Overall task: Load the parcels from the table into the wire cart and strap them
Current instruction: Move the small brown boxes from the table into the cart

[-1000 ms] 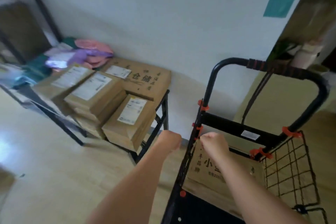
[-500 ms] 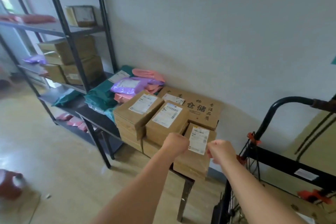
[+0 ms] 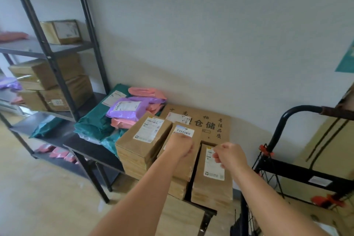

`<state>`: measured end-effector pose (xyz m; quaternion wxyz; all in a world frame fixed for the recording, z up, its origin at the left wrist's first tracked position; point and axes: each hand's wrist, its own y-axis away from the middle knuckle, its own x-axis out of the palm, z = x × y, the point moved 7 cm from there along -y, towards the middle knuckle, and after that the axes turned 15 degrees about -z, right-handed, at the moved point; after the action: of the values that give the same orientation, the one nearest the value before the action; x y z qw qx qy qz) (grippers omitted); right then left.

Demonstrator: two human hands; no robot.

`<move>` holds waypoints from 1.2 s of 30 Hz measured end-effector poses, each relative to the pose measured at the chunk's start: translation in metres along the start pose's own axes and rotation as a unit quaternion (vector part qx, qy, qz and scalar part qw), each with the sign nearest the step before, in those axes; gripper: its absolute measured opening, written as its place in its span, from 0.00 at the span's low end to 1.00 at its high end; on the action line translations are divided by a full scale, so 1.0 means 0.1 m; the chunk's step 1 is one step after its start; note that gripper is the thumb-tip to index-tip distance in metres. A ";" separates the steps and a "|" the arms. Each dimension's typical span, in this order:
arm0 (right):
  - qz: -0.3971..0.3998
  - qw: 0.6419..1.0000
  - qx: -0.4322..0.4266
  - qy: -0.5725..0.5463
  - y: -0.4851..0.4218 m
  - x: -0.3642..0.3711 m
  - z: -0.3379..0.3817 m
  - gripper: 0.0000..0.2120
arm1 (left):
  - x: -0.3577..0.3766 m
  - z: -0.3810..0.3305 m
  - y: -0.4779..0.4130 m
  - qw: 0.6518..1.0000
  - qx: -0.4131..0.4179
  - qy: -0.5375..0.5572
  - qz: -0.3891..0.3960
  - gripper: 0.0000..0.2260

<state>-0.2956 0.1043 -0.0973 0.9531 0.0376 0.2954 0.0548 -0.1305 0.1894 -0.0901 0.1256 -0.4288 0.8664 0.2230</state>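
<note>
Several brown cardboard parcels with white labels are stacked on a black table (image 3: 90,148): a left stack (image 3: 142,144), a middle stack (image 3: 186,161) and a right stack (image 3: 211,182). Behind them lies a large flat box (image 3: 210,126) with printed characters. My left hand (image 3: 181,145) hovers over the middle stack with curled fingers, holding nothing. My right hand (image 3: 229,156) is loosely curled above the right stack, also holding nothing. The black wire cart (image 3: 277,134) stands at the right with a cardboard box (image 3: 298,211) inside.
Purple (image 3: 127,108), pink (image 3: 147,92) and teal (image 3: 93,126) mailer bags lie on the table's left half. A tall black shelf rack (image 3: 55,67) with more boxes stands at the left. A white wall is behind the table; pale floor lies in front.
My view has swung left from the cart to the table. Both hands have moved from the box in the cart to just above the parcel stacks.
</note>
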 end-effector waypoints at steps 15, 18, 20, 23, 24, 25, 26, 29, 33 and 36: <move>-0.005 0.996 0.081 -0.030 -1.78 0.36 -0.07 0.07 | 1.17 -0.82 -1.49 0.991 0.037 -0.127 0.027 0.09; -0.002 0.996 0.084 -0.003 -2.04 0.44 -0.14 0.07 | 1.45 -0.86 -1.75 0.987 0.028 -0.150 0.042 0.05; -0.003 0.996 0.083 0.027 -2.15 0.48 -0.18 0.08 | 1.61 -0.82 -1.90 0.982 0.024 -0.178 0.052 0.06; -0.003 0.994 0.089 0.068 -2.27 0.55 -0.25 0.13 | 1.81 -0.72 -2.04 0.967 0.020 -0.243 0.070 0.06; -0.005 0.993 0.096 0.073 -2.30 0.57 -0.27 0.15 | 1.87 -0.70 -2.08 0.966 0.015 -0.249 0.075 0.07; -0.006 0.992 0.103 0.077 -2.34 0.61 -0.32 0.16 | 1.95 -0.67 -2.13 0.962 0.019 -0.259 0.085 0.07; -0.007 0.991 0.109 0.081 -2.39 0.65 -0.37 0.16 | 2.00 -0.66 -2.16 0.957 0.027 -0.273 0.094 0.08; -0.032 0.989 0.121 0.083 -2.53 0.79 -0.54 0.20 | 2.15 -0.58 -2.31 0.950 0.023 -0.291 0.106 0.07; -0.078 0.982 0.136 0.105 -2.66 0.83 -0.68 0.31 | 2.23 -0.40 -2.41 0.946 0.012 -0.306 0.108 0.13; -0.033 0.974 0.180 0.133 -2.67 0.91 -0.90 0.32 | 2.24 -0.36 -2.45 0.949 0.008 -0.303 0.088 0.16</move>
<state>-0.2497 -0.1452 -0.2497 0.8841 0.1916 0.4253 -0.0262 -0.0700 -0.1124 -0.2189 0.3654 -0.2624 0.8235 0.3456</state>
